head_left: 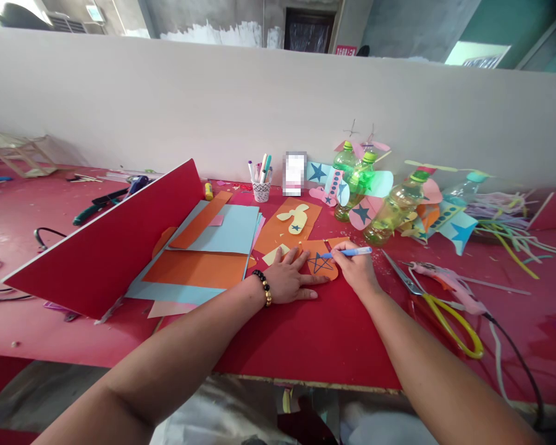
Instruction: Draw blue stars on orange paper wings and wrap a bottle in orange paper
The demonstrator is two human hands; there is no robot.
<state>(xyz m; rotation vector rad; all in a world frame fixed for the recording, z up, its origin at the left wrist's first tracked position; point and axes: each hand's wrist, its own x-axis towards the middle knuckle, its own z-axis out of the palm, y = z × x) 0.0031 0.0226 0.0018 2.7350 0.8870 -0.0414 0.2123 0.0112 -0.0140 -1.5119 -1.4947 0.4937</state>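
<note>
My right hand (358, 269) grips a blue marker pen (358, 251), its tip on an orange paper cutout (330, 272). A five-pointed star (320, 262) is outlined in dark ink on that cutout. My left hand (291, 279) lies flat with fingers spread, pressing the cutout's left side. Under and beside its fingers is a pale yellow paper piece (272, 254). Beyond them lies an orange sheet (278, 225) with a cream cutout (298, 221) bearing a dark star. Scissors with yellow handles (447, 318) rest to the right of my right hand.
Blue and orange paper sheets (227, 225) are stacked left, beside an upright red board (120, 238). A patterned cup of pens (261, 190) stands at the back. Decorated plastic bottles (393, 207) stand back right. A pink glue gun (449, 286) with a cord lies right of the scissors.
</note>
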